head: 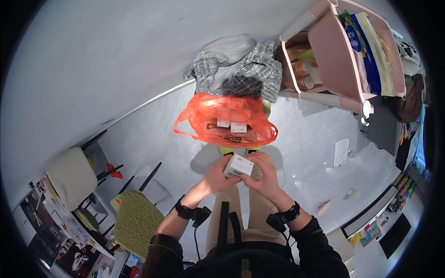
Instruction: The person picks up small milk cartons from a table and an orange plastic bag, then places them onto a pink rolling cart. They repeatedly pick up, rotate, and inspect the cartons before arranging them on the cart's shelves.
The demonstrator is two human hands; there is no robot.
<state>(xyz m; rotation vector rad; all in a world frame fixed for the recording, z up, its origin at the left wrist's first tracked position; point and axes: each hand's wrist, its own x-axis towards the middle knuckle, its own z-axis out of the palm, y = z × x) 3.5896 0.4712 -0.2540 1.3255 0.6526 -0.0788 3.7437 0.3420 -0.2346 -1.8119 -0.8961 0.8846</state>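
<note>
Between my two hands is a small white cardboard box (240, 164) with printing on its faces. My left hand (219, 174) grips its left side, the thumb along the lower edge. From the right, my right hand (262, 173) has its fingers over the top corner and its thumb at the near side. Just beyond my hands, an orange plastic bag (236, 104) gapes open with its handles spread. Inside it lie two white boxes, a left one (223, 123) and a right one (239, 127), with darker printed packages partly hidden around them.
A grey tweed garment (260, 66) is heaped behind the bag, against the wall. At right stands a pink tiered cart (326, 52) holding packets and bottles. A green chair (137, 219) and a cream chair (71, 177) are at left. A white sheet (341, 153) lies on the floor.
</note>
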